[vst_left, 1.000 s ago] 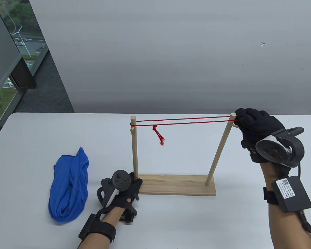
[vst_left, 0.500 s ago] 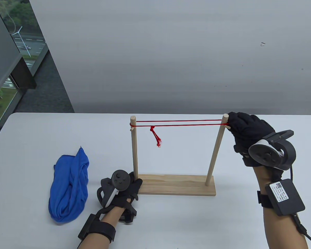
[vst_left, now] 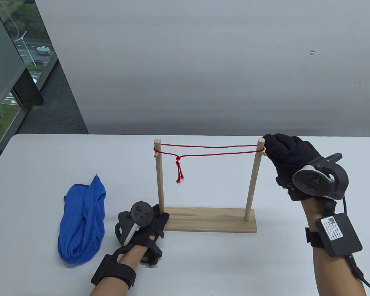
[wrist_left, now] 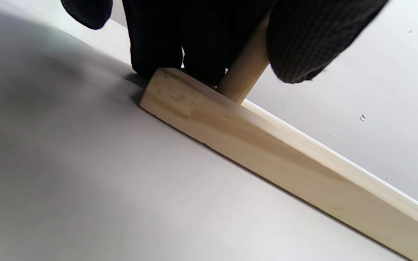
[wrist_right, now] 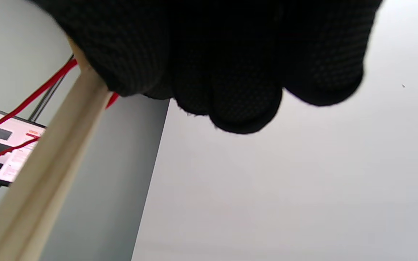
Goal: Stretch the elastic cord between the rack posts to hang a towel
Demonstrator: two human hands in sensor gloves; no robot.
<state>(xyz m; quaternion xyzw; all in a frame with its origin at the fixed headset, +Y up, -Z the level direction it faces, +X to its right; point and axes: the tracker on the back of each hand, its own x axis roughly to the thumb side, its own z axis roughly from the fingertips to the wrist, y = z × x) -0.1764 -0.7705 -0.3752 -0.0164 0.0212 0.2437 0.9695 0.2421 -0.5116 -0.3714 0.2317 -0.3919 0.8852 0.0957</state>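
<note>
A wooden rack stands on the table on a flat base (vst_left: 209, 219) with a left post (vst_left: 159, 178) and a right post (vst_left: 252, 182). A red elastic cord (vst_left: 215, 150) runs as a double line between the post tops, sagging a little. Its knot and tails (vst_left: 178, 168) hang near the left post. My right hand (vst_left: 269, 148) grips the top of the right post; the right wrist view shows curled fingers (wrist_right: 245, 90) against the post (wrist_right: 49, 163) and cord (wrist_right: 31, 98). My left hand (vst_left: 162, 217) holds the foot of the left post (wrist_left: 247, 76) at the base end (wrist_left: 180, 98). A blue towel (vst_left: 83, 219) lies crumpled to the left.
The white table (vst_left: 49, 154) runs back to a grey wall. A window is at the far left. The right wrist carries a black box with a cable (vst_left: 339, 234) near the table's front right.
My right hand has moved left with the top of the right post, which now stands upright instead of leaning right. The cord has gone from taut to slightly slack. The left hand has stayed put.
</note>
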